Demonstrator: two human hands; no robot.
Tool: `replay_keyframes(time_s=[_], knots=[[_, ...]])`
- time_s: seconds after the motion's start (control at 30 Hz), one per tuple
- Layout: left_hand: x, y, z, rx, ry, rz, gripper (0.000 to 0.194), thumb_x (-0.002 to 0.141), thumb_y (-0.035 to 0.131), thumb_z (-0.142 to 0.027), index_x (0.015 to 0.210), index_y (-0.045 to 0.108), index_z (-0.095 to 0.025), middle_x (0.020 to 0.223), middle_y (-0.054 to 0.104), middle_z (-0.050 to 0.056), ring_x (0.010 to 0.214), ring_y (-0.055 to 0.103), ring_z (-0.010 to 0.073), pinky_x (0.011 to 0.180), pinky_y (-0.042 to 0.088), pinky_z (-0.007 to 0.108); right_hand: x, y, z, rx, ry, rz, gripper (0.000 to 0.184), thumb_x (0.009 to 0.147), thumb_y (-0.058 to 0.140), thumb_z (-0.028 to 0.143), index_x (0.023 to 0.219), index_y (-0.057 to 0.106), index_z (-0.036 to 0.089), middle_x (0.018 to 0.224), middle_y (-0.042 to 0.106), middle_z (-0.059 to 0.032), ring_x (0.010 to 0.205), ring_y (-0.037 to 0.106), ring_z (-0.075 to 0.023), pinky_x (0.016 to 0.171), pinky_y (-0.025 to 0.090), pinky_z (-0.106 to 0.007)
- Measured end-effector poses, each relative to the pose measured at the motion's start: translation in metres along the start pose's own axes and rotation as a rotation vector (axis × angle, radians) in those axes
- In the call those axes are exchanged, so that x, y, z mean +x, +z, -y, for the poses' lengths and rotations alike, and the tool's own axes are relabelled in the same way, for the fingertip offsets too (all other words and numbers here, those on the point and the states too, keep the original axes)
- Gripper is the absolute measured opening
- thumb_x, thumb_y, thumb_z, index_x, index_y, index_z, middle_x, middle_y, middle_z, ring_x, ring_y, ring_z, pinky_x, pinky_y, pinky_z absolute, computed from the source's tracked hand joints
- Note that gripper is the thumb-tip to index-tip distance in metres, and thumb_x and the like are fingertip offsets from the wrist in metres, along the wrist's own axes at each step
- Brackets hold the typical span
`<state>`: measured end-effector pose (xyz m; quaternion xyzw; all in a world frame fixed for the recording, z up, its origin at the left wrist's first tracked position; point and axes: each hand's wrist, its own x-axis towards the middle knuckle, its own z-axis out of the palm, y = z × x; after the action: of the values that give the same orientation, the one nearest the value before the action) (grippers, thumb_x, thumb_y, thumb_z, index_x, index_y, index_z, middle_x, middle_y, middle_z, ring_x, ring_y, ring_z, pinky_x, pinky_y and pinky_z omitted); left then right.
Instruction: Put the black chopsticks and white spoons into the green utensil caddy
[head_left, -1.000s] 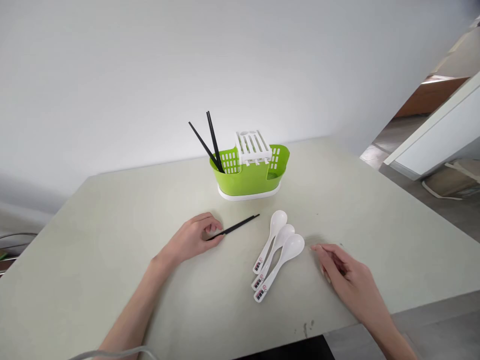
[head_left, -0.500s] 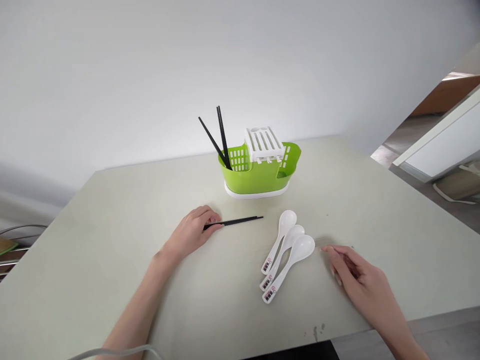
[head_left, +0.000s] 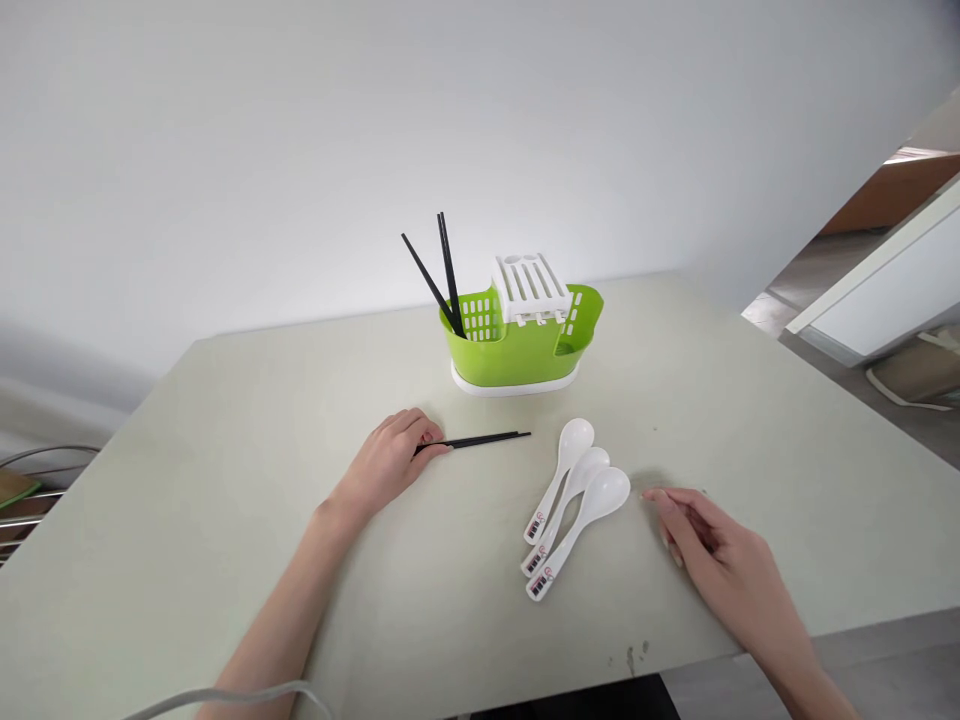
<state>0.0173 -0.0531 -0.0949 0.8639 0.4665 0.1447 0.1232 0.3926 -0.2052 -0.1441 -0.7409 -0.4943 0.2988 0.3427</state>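
Our left hand point(head_left: 386, 460) has its grip closed on the near end of a black chopstick pair point(head_left: 487, 438), thumb on our side, fingers curled opposite. Pair lies nearly flat, low over the bench point(head_left: 420, 620), tips pointing right toward the spoons; can't tell if it touches the surface. Our right hand point(head_left: 724, 550) is at the right of the spoons, fingers half curled, nothing visible in the grip. Thumb overlaps index from this angle, so we can't tell if the tips meet.

Three white spoons point(head_left: 600, 495) sit between our hands, fanned and close together, bowls away from us, printed handle ends toward us. Right fingertips are just beside the nearest bowl, not on it.

Green basket point(head_left: 510, 368) stands upright behind the chopstick pair, near the wall point(head_left: 300, 150), on a white base point(head_left: 517, 388). White slotted rack point(head_left: 532, 288) bridges its middle, small hooks on the front. More black chopsticks point(head_left: 448, 270) lean in its left compartment, ends fanned above the rim. Grey cable point(head_left: 247, 692) crosses in front of our left forearm.
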Motion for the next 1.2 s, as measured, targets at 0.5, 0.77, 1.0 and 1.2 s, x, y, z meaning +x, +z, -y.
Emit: replay_keyframes(time_s=[0.5,0.77,1.0,1.2], knots=[[-0.002,0.011,0.001,0.194,0.064,-0.080,0.024,0.108,0.045,-0.032,0.104,0.066,-0.021,0.105,0.069,0.009,0.094,0.065,0.0265,0.086,0.052,0.042,-0.001,0.000,-0.003,0.004,0.004,-0.012,0.048,0.098,0.053,0.066,0.112,0.075,0.026,0.067,0.059,0.0022,0.058,0.054,-0.0156,0.057,0.046,-0.025],[-0.002,0.017,0.004,0.242,0.066,-0.127,0.027,0.108,0.043,-0.027,0.106,0.068,-0.020,0.104,0.070,0.010,0.093,0.066,0.0266,0.084,0.053,0.042,0.000,0.001,-0.002,0.002,-0.007,-0.007,0.048,0.099,0.053,0.066,0.112,0.075,0.026,0.066,0.059,0.0023,0.058,0.054,-0.0155,0.056,0.046,-0.025],[-0.001,0.005,-0.007,0.012,0.016,-0.238,0.025,0.107,0.049,-0.036,0.102,0.070,-0.023,0.102,0.076,0.008,0.090,0.071,0.0242,0.082,0.054,0.039,0.000,0.000,-0.002,0.004,-0.006,-0.010,0.048,0.098,0.053,0.067,0.110,0.076,0.026,0.066,0.060,0.0020,0.058,0.055,-0.0157,0.057,0.048,-0.024],[0.001,-0.013,-0.032,-0.670,-0.328,-0.522,0.031,0.100,0.063,-0.052,0.107,0.062,-0.021,0.095,0.080,0.007,0.088,0.079,0.0254,0.083,0.062,0.039,-0.002,0.000,-0.002,0.009,-0.008,-0.014,0.048,0.099,0.054,0.066,0.112,0.076,0.026,0.066,0.060,0.0019,0.057,0.055,-0.0153,0.056,0.047,-0.024]])
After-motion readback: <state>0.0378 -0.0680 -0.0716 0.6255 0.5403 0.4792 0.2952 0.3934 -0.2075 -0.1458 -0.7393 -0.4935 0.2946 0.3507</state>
